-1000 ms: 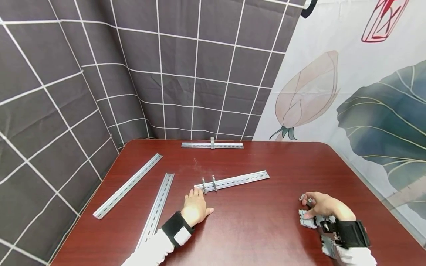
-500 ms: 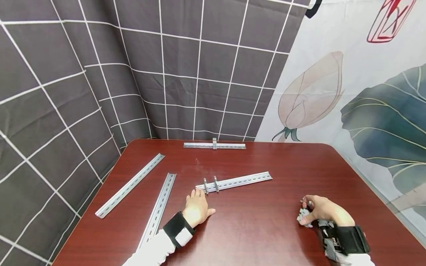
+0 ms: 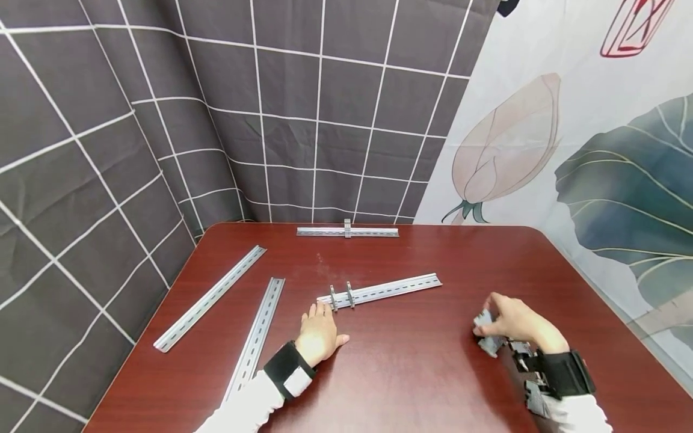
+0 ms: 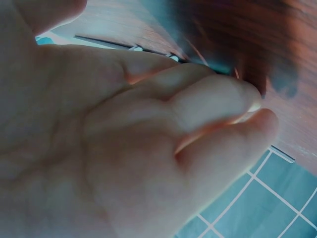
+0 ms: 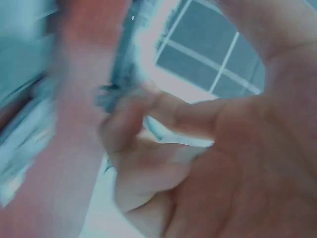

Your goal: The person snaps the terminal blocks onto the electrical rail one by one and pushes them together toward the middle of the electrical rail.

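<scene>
My left hand [image 3: 318, 337] lies with its fingers extended, fingertips at the left end of a slotted metal DIN rail [image 3: 397, 288]. Two upright metal clips [image 3: 349, 294] are fitted on that rail near those fingertips. In the left wrist view, the palm and extended fingers [image 4: 218, 104] fill most of the picture. Over on the right side of the table, my right hand [image 3: 517, 322] pinches a flat grey terminal block [image 3: 489, 344] between thumb and fingers. The right wrist view shows this block [image 5: 124, 54] blurred beyond the curled fingers.
More grey parts [image 3: 535, 398] lie beneath the right wrist, partly hidden. Two slotted rails lie at the left, an outer one [image 3: 211, 299] and an inner one [image 3: 254, 337]. At the back edge rests a short rail [image 3: 373, 232] with one clip [image 3: 348, 228].
My right hand has picked up the grey terminal block from among the parts and moved it slightly forward and left. The left hand stays at the rail's end.
</scene>
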`<action>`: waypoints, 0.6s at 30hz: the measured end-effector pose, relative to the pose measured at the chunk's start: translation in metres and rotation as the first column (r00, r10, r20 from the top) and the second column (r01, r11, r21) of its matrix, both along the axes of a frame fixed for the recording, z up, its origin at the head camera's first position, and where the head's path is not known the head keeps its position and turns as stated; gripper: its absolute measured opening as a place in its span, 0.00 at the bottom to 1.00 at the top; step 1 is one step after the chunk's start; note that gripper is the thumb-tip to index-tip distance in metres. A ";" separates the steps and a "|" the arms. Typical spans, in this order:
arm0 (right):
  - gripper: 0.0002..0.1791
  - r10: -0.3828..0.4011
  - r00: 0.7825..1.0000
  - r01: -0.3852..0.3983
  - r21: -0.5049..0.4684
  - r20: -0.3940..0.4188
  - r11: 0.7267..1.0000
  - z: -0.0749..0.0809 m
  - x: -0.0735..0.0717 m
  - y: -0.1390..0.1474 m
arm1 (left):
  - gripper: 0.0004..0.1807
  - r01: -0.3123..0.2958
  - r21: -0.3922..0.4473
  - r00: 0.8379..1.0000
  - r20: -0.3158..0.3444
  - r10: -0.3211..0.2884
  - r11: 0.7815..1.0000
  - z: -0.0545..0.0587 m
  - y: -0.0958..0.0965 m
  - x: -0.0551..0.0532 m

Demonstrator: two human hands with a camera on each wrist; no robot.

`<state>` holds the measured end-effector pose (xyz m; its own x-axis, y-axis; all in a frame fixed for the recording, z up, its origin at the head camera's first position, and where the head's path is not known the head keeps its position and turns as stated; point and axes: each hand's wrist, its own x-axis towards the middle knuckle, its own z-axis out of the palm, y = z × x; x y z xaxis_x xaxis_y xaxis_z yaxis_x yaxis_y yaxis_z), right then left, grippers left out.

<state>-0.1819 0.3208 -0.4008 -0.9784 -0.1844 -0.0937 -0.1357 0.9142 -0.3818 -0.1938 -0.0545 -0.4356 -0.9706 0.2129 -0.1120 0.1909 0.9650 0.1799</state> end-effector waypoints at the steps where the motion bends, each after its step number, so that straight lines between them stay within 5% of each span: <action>1: 0.27 0.026 0.999 -0.027 -0.005 -0.043 1.000 0.004 -0.005 -0.005 | 0.43 -0.001 0.004 1.000 -0.001 0.001 1.000 0.000 -0.001 0.000; 10: 0.16 0.065 0.953 -0.091 -0.073 -0.297 0.993 0.013 -0.058 -0.050 | 0.42 -0.002 0.016 1.000 -0.002 0.002 1.000 0.002 -0.001 -0.001; 18: 0.06 -0.008 0.981 -0.061 -0.352 -0.193 0.934 -0.002 -0.076 -0.077 | 0.42 0.001 -0.007 1.000 0.003 -0.001 1.000 0.000 -0.001 0.001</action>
